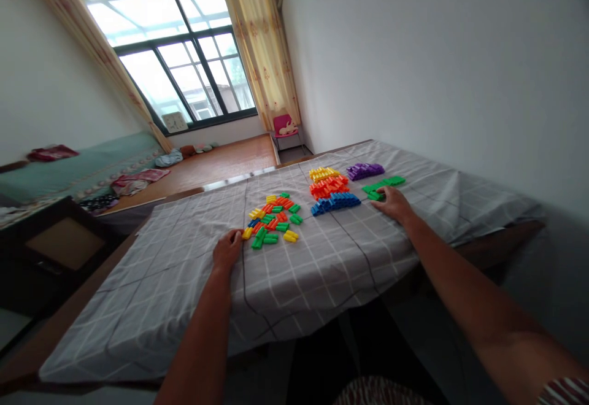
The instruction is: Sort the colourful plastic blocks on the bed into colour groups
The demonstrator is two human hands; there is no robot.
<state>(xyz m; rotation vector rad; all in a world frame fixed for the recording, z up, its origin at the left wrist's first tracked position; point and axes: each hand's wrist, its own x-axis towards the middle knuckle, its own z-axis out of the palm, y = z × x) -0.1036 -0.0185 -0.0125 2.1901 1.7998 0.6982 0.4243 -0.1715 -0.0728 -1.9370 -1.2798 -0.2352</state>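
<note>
A mixed pile of small plastic pieces [269,226] in green, orange, yellow and blue lies on the checked cloth. My left hand [227,249] rests at the pile's left edge with curled fingers, close beside a yellow piece [247,233]; what the fingers hold, if anything, is hidden. Over at the right, my right hand [393,204] pinches a green piece [375,196] at the near end of a green group [391,181]. Sorted rows of yellow [323,174], orange [328,188], blue [335,203] and purple pieces [365,171] lie between and beyond my hands.
A grey checked cloth [184,282] with folds covers the table. A white wall [437,73] borders the table's right side. Beyond are a wooden platform [230,162], a pink chair [282,125] and a window [184,73]. A dark cabinet [59,258] stands at the left.
</note>
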